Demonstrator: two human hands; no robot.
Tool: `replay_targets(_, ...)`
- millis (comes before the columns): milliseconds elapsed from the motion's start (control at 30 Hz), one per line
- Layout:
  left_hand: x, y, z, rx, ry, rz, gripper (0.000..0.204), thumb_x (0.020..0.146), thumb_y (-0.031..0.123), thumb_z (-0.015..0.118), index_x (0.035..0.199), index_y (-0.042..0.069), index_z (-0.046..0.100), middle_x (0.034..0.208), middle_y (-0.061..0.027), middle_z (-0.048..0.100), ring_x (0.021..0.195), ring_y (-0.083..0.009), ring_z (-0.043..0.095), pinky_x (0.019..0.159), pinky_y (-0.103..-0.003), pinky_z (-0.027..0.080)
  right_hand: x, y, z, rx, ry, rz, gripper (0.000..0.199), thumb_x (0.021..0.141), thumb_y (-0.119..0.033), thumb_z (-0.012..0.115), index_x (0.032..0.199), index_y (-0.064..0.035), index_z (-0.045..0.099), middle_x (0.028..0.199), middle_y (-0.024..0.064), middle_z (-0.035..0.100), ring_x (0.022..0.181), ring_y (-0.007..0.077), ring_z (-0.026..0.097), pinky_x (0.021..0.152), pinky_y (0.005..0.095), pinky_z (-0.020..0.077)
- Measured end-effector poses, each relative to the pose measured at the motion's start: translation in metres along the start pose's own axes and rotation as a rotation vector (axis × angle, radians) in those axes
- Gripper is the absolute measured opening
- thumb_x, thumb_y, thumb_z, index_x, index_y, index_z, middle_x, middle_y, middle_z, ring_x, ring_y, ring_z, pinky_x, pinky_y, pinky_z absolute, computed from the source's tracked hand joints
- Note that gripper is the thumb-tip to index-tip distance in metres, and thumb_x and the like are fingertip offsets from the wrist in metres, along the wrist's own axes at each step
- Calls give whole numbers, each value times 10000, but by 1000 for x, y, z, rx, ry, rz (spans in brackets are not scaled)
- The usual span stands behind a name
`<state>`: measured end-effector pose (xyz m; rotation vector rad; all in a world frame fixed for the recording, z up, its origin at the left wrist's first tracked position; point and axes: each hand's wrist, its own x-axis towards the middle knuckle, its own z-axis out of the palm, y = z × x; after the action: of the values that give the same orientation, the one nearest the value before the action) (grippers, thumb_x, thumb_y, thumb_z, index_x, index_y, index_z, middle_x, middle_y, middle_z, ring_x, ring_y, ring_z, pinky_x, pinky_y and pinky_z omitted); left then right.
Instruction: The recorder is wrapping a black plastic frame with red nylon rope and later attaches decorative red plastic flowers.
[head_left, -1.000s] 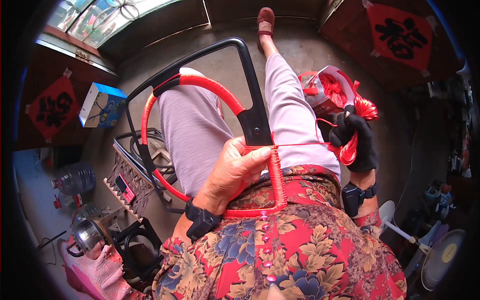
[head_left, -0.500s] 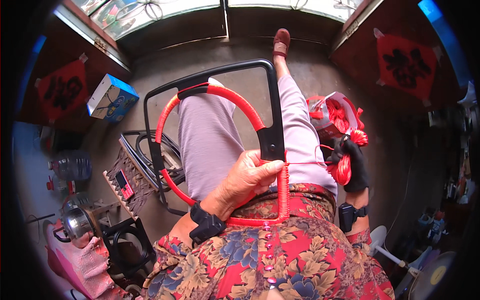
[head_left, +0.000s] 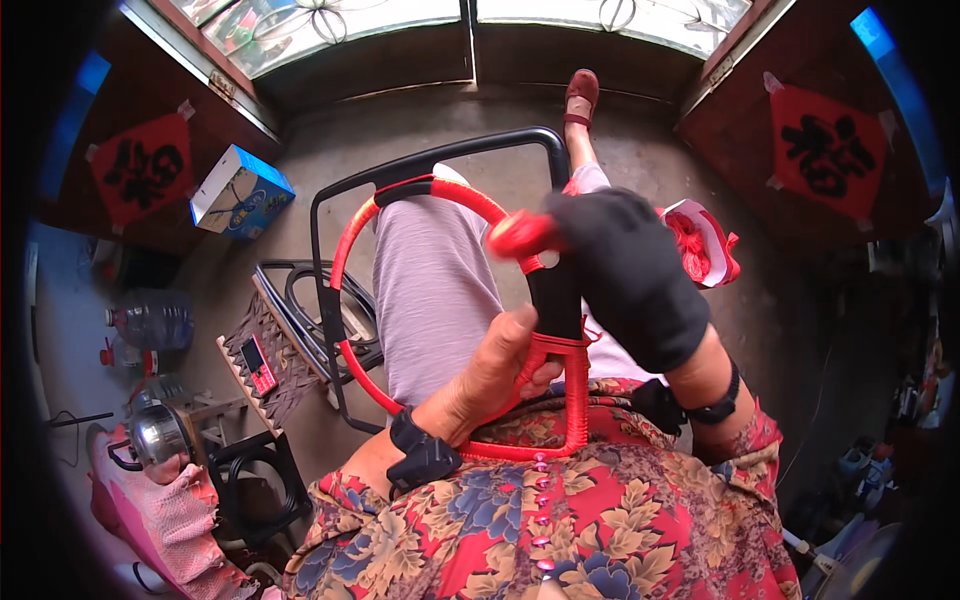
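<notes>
1. The black frame [head_left: 553, 300] lies over the legs [head_left: 425, 290], its right rail running near to far; a red-wound ring [head_left: 350, 240] sits within it.
2. The bare left hand [head_left: 500, 355] curls its fingers round the ring's near right arc, thumb raised; the rail's red-wound near stretch lies just right of these fingertips.
3. The gloved right hand [head_left: 640, 280] grips a blurred red cord bundle [head_left: 522, 236], which pokes out left of its fingers; the rail passes under and left of them, this hand nearer its far part; whether glove and rail touch, I cannot tell.
4. Outward, right: a bag [head_left: 725, 255] of red cord; left: a phone [head_left: 259, 365]; far left: a blue-and-white box [head_left: 258, 200].
</notes>
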<state>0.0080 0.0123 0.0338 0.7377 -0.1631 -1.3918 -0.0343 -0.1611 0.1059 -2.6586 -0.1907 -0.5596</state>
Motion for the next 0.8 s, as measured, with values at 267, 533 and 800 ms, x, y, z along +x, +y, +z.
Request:
replay_targets(267, 4, 2, -5, -61, 88, -65, 1021, 819, 826, 127, 1031, -49, 608, 748, -78, 589, 463, -97, 379, 356, -218, 281, -17, -21, -16, 24, 80, -104, 270, 733, -86, 634, 999, -46, 614, 987, 106, 640, 915, 231, 629, 901, 406, 464)
replay_targets(533, 3, 4, 3, -146, 61, -129, 917, 856, 779, 99, 1230, 39, 492, 771, -77, 597, 437, -103, 374, 335, -226, 288, -61, 32, 46, 917, -180, 437, 318, 853, -81, 652, 1156, -8, 589, 995, 104, 683, 869, 130, 617, 812, 297, 499)
replay_targets(800, 0, -3, -6, -140, 51, -104, 865, 862, 774, 149, 1212, 66, 503, 750, -72, 590, 430, -113, 415, 336, -232, 304, -28, 39, 58, 821, -257, 149, 276, 851, -126, 668, 1088, 6, 616, 986, 99, 681, 887, 115, 608, 812, 296, 496)
